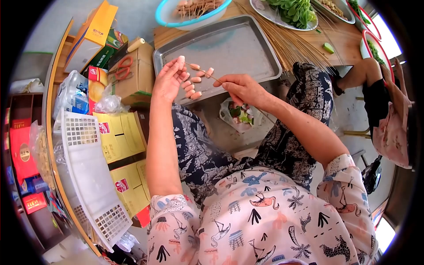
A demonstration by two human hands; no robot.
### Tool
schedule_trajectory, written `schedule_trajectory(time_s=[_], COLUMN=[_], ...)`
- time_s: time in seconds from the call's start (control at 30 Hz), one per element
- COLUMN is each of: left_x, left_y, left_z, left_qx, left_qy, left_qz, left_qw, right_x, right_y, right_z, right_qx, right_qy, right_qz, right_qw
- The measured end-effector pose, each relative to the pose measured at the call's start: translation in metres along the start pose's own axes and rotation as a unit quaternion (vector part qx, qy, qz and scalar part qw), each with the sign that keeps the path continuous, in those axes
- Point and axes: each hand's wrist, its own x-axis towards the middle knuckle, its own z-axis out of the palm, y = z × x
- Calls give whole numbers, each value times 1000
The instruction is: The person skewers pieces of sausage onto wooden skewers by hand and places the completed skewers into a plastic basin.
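My left hand [168, 80] is closed with fingers bent, and a small pink sausage [181, 60] appears pinched at its fingertips. My right hand [242, 90] grips a thin bamboo skewer [213, 78], which points toward the left hand; its other end runs back under the right forearm. Near the skewer's tip is another small sausage [194, 66]; whether it is pierced I cannot tell. Several more small sausages [195, 95] lie at the near left corner of a grey metal tray [221, 39], beside my left fingers.
Loose bamboo skewers [282, 44] fan out right of the tray. Behind it stands a blue-rimmed bowl [191, 23] of skewered food; a plate of greens [291, 13] is nearby. Scissors [123, 68] rest on a cardboard box [140, 73] at left. A bag of scraps [238, 115] sits below; another person [391, 119] is at right.
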Motion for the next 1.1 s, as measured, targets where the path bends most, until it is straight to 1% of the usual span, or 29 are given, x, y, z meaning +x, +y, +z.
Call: schedule_trajectory(time_s=[0.07,0.67,0.77,0.9,1.1], left_x=[0,2,1,-1,-5], left_y=[0,-4,-4,-3,-1], left_z=[2,4,5,7,17], left_qx=[-4,-14,-9,-14,-4], left_qy=[43,24,42,31,53], left_qz=[6,26,22,32,29], left_qw=[999,999,999,999,998], right_x=[-1,-2,-1,0,0], right_y=[-3,1,4,7,5], right_z=[0,1,0,0,2], right_qx=[3,-1,-4,-8,-16], right_qy=[0,-1,-2,-4,-5], right_qz=[-2,1,-2,-1,0], right_qw=[1000,1000,1000,1000,1000])
